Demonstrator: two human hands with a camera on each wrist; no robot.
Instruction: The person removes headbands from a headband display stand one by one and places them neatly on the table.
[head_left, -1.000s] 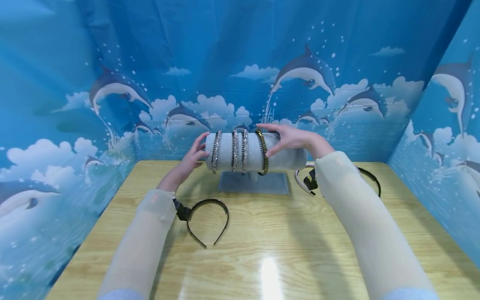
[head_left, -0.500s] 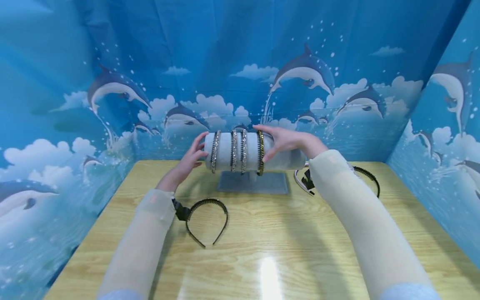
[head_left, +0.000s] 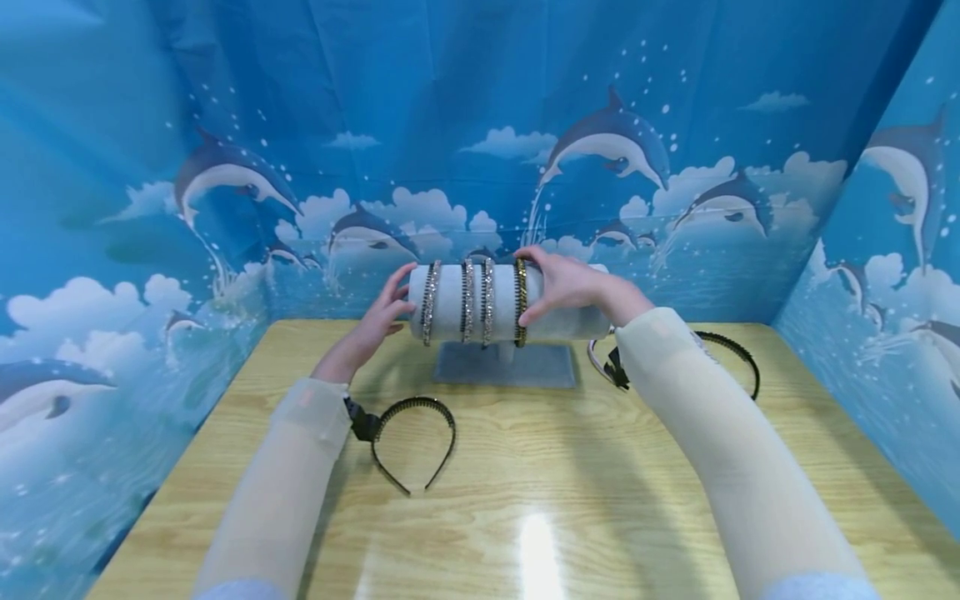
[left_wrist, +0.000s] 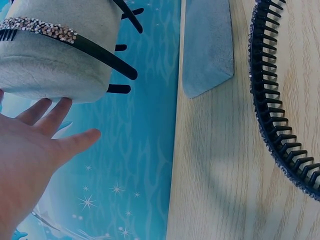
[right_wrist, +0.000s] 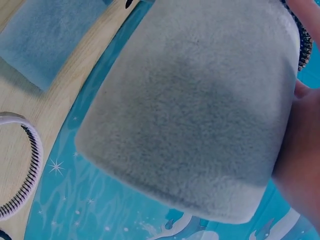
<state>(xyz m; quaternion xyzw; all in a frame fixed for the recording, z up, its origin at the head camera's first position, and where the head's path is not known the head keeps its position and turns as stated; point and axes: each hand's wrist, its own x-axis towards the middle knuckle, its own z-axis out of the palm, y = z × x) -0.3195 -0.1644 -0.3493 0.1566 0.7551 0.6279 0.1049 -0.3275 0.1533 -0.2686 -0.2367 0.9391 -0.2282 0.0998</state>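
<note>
A grey plush roll display stand (head_left: 447, 302) bears several headbands. Three silver glittery ones, such as the leftmost silver headband (head_left: 431, 304), sit on its left half, and a gold headband (head_left: 521, 304) stands upright right of the middle. My right hand (head_left: 572, 285) holds the gold headband, fingers over its top and thumb at its front. In the right wrist view, the roll hides most of that band. My left hand (head_left: 377, 318) touches the roll's left end with spread fingers. In the left wrist view, the fingertips (left_wrist: 61, 106) meet the roll's end.
A black headband (head_left: 415, 403) lies on the wooden table (head_left: 480, 517) at front left. Behind my right sleeve lie another black headband (head_left: 738, 348) and a pale pink headband (right_wrist: 35, 160), partly hidden. A blue dolphin-print curtain (head_left: 480, 125) closes off the back.
The gold headband has shifted slightly left along the roll and gone from tilted to upright. My right hand moved left with it, its thumb now at the band. The left hand has stayed in place.
</note>
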